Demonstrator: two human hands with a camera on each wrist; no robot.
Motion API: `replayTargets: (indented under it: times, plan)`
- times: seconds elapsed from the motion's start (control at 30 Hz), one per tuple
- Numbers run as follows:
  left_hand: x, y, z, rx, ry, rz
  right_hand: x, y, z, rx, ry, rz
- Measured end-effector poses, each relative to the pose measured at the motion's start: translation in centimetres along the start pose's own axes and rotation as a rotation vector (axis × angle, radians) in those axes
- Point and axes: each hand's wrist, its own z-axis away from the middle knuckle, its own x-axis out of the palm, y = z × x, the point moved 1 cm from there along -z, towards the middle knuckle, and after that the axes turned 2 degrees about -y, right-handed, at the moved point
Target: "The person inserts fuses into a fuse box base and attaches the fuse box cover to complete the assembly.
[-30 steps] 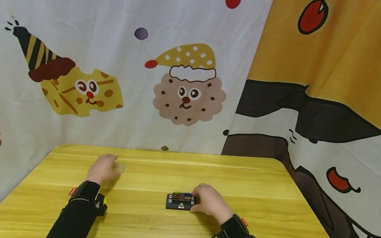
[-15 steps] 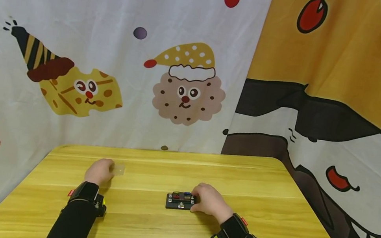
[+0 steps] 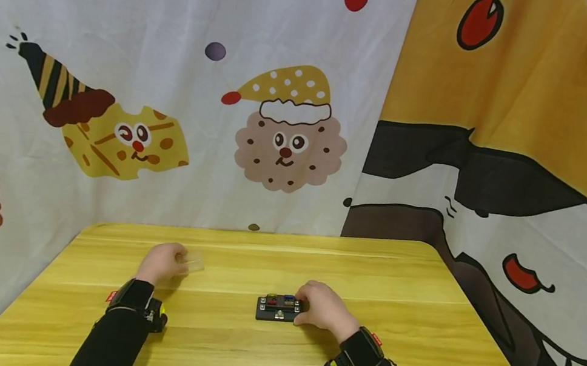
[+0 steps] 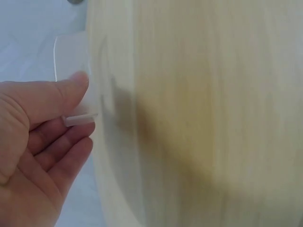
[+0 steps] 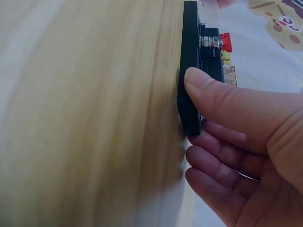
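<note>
My left hand (image 3: 161, 262) pinches a clear plastic cover (image 3: 195, 263) toward the back left of the table. In the left wrist view the thumb lies on the face of this cover (image 4: 71, 54), and its lower lip rests by the curled fingers. With the thumb on the base's edge and the fingers behind, my right hand (image 3: 326, 310) grips the right end of a black fuse block (image 3: 268, 315). Metal studs and nuts and coloured blade fuses (image 5: 226, 42) show on the block in the right wrist view. The hand hides its right end.
Both things are at a yellow wood-grain table (image 3: 228, 358). A printed cartoon curtain (image 3: 164, 69) hangs behind its back edge and along the right side. Black camera straps (image 3: 361, 351) circle both wrists.
The left hand drew slightly left, then moved back right with the clear cover, which now sits a little further right. The right hand and the fuse block have stayed in place.
</note>
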Motion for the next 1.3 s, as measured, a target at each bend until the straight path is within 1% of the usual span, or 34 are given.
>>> replayTargets:
  times: [0.2,0.37,0.63,0.83,0.93,1.07,1.3]
  plan:
    - [-0.1,2.4,0.0,0.047,-0.031,0.039,-0.1,0.0,0.1,0.003,0.001,-0.006]
    - [0.0,4.1,-0.2,0.084,-0.049,0.080,-0.2,-0.1,0.2,0.006,0.001,-0.015]
    - [0.7,6.3,-0.8,0.137,-0.086,0.143,-0.1,-0.1,0.2,0.022,0.001,-0.035]
    - [1.5,8.2,-0.6,0.166,-0.119,0.197,0.1,0.2,0.0,0.028,0.001,-0.034]
    - [2.0,9.2,-0.5,0.181,-0.134,0.200,0.1,0.3,0.0,0.031,0.000,-0.041]
    - [2.4,10.4,-0.5,0.202,-0.137,0.195,0.1,0.3,-0.1,0.026,0.002,-0.042]
    - [3.2,11.8,-0.9,0.232,-0.173,0.212,0.1,0.3,0.0,0.023,-0.003,-0.049]
